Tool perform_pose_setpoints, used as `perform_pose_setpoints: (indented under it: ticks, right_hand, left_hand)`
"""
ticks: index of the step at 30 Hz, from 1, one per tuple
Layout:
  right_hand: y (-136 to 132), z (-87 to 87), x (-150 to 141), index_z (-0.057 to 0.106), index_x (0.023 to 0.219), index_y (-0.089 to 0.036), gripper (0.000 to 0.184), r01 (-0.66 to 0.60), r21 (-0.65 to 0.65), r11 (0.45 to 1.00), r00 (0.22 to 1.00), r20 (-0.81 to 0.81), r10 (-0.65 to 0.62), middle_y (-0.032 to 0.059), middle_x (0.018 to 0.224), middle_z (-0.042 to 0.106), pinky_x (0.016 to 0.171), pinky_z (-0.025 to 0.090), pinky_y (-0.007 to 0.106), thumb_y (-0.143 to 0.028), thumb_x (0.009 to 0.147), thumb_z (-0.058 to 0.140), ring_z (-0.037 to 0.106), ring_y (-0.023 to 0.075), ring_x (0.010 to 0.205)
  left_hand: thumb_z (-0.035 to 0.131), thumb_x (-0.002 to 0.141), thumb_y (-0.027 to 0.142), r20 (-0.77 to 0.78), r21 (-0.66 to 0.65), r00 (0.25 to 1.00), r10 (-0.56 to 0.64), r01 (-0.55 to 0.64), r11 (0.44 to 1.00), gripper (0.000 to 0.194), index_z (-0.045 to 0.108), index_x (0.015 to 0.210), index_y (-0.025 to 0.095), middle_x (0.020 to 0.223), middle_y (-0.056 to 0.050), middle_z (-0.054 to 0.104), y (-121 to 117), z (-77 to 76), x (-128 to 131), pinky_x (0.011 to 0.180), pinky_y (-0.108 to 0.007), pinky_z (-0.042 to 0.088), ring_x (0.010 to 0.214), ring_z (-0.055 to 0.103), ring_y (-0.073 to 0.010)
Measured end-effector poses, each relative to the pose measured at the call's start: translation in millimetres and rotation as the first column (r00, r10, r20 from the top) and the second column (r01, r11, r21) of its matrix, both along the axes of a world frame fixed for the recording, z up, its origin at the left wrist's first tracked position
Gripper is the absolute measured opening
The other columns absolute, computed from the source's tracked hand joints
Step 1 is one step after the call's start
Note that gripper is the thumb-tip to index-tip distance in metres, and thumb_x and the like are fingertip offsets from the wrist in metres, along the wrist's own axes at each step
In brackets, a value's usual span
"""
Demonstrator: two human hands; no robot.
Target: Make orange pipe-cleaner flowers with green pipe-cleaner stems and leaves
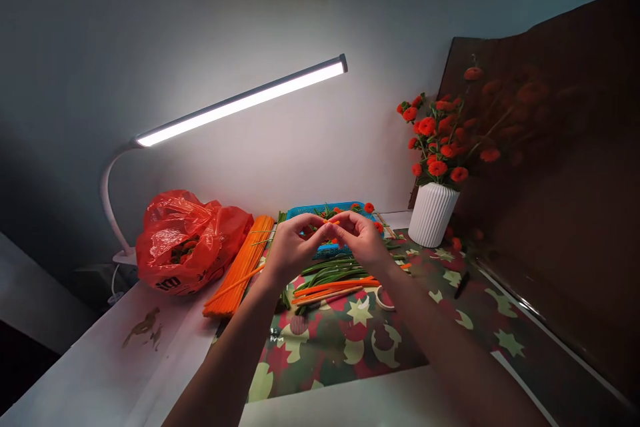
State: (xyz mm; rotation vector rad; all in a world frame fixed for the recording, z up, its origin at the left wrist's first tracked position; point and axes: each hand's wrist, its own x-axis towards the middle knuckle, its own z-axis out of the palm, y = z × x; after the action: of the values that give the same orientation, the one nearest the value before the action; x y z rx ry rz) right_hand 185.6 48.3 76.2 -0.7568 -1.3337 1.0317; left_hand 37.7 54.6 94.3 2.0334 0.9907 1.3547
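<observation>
My left hand and my right hand meet at the fingertips, raised above the table. Pinched between both is a short piece of orange pipe cleaner; most of it is hidden by my fingers. Behind and below my hands lies a blue basket with small orange flowers and green bits in it. Under my wrists are green pipe cleaners and a few loose orange pipe cleaners. A thick bundle of orange pipe cleaners sits left of my left hand.
A red plastic bag stands at the left beside a lit desk lamp. At the right, a white ribbed vase holds orange flowers. A small round white-rimmed item, perhaps tape, lies by my right forearm on the patterned mat.
</observation>
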Motion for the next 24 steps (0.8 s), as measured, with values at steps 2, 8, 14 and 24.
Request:
perform_pose_setpoints:
  ticks: [2,8,14,24]
  right_hand:
    - [0,1.0,1,0.06,0.079,-0.017,0.032,-0.015,-0.012,1.0,0.999,-0.029,0.015,0.0009,0.07,0.064,0.051,0.043,0.023,-0.043,0.068,0.073,0.059,0.0135,0.066]
    - [-2,6.2,6,0.063,0.074,-0.017,0.03,-0.032,-0.035,0.999,0.999,-0.035,0.031,0.0002,0.068,0.065,0.06,0.048,0.027,-0.041,0.063,0.077,0.06,0.0133,0.065]
    - [-3,6.7,7,0.069,0.072,-0.017,0.025,0.004,-0.022,1.0,1.0,0.0,-0.004,0.0022,0.071,0.068,0.062,0.05,0.028,-0.039,0.064,0.077,0.062,0.0149,0.068]
    - [5,2.3,28,0.073,0.073,-0.017,0.029,-0.38,-0.23,0.896,0.925,-0.091,0.369,0.0024,0.072,0.068,0.058,0.044,0.024,-0.043,0.062,0.079,0.057,0.0111,0.063]
  left_hand:
    - [0.063,0.079,0.039,0.029,-0.033,0.999,-0.035,0.036,0.999,0.024,0.068,0.075,0.016,0.071,-0.004,0.069,1,0.0,0,0.053,-0.022,0.043,0.06,0.059,-0.0141]
    - [0.064,0.079,0.038,0.072,-0.063,0.995,-0.067,0.071,0.995,0.024,0.066,0.075,0.015,0.069,-0.003,0.064,2,1.0,-2,0.053,-0.022,0.043,0.06,0.056,-0.0131]
    - [0.065,0.077,0.037,0.006,-0.014,0.999,-0.037,0.038,0.999,0.023,0.067,0.072,0.015,0.064,-0.002,0.062,3,1.6,-6,0.048,-0.02,0.04,0.055,0.051,-0.0111]
    - [0.059,0.083,0.027,-0.237,0.256,0.966,-0.103,0.164,0.953,0.014,0.066,0.074,0.018,0.07,-0.003,0.063,-2,11.4,-12,0.058,-0.023,0.043,0.062,0.054,-0.0129]
